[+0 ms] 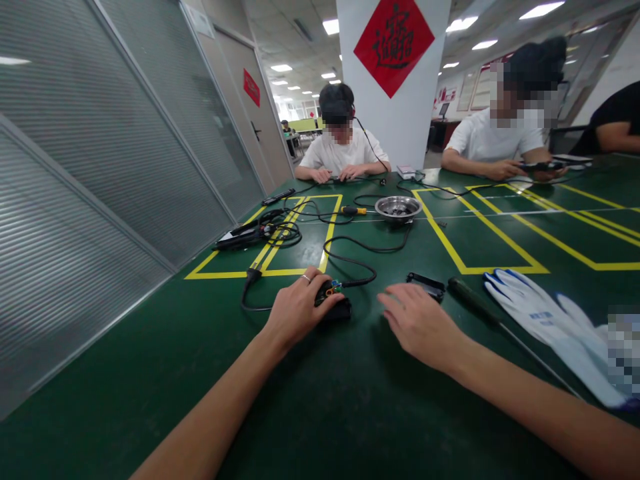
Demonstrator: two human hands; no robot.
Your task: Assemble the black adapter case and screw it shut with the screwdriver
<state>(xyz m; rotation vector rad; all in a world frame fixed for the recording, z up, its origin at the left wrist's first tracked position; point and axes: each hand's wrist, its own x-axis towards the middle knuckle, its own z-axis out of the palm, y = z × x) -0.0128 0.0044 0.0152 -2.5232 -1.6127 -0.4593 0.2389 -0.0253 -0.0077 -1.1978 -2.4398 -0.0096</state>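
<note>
Left hand (300, 297) gripping the opened black case (342, 309) on the green desk (320, 413), coloured parts (334, 287) showing at the cord's (365, 279) end; right hand (420, 323) open, fingers loosely spread, just by the black cover (431, 285), a long screwdriver (473, 300) lying beside that!

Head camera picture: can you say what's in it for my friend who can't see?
A person's left hand holds a black device with colourful parts showing, on a green table; the right hand is near a black casing piece. Farther back are a metal bowl and two people in white shirts.
</note>
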